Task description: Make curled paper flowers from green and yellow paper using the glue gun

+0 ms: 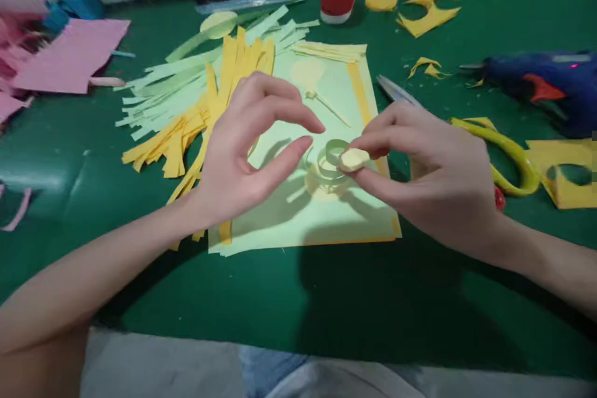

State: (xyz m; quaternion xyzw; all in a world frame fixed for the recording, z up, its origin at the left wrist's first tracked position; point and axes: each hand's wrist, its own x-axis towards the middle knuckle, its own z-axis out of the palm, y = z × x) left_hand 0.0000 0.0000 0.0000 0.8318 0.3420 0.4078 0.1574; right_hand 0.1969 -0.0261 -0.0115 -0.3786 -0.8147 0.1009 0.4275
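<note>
Both bare arms reach in above the desk (261, 298). The left forearm (116, 261) slants inward across its left part; the left hand (237, 143) hovers over its middle, thumb and index finger curved towards each other with a gap between the tips. The right forearm (545, 255) comes in over the desk's right part, and the right hand (438, 168) points inward, thumb and fingers drawn together in a pinching grip.
</note>
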